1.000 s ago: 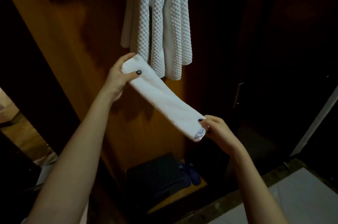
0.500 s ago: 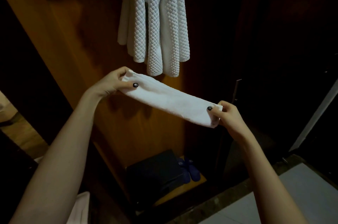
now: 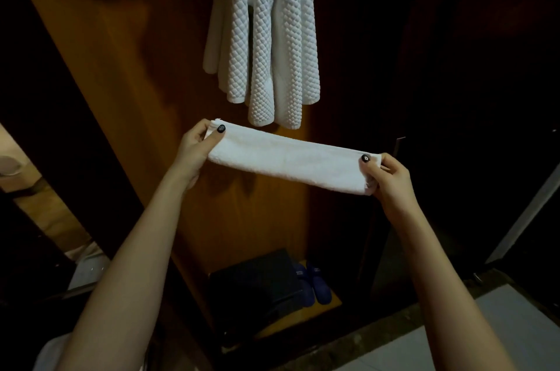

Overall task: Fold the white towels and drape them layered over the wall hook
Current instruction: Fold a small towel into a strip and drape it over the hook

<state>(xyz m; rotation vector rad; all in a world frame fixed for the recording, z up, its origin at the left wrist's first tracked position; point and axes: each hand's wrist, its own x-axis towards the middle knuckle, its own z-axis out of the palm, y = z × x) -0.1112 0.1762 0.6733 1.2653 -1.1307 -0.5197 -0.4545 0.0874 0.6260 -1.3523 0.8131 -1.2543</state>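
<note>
i have the folded white towel (image 3: 291, 163) stretched out in the air between both hands, a long narrow band running from upper left down slightly to the right, in front of the wooden wall panel (image 3: 127, 73). my left hand (image 3: 197, 147) pinches the left end, thumb pressed on the front face with the dark-painted nail showing and the fingers curled behind the cloth. my right hand (image 3: 389, 179) pinches the right end the same way, thumb on the front near the top corner, fingers wrapped around the back, and the cloth bunches a little at that end. the band looks taut, with no sag in the middle. just above it, apart from it, hang the waffle-textured white towels (image 3: 266, 37), draped in several overlapping folds from the top of the view; what they hang from is cut off by the frame, so i cannot tell how they are attached. their lowest tips end near the upper edge of the towel i hold. low down, on a wooden shelf (image 3: 303, 314), sits a dark box (image 3: 254, 285) with a pair of blue slippers (image 3: 315, 284) just beside it on the right. a pale floor slab (image 3: 485, 331) shows at the bottom right, and everything to the right of the panel is too dark to make out.
</note>
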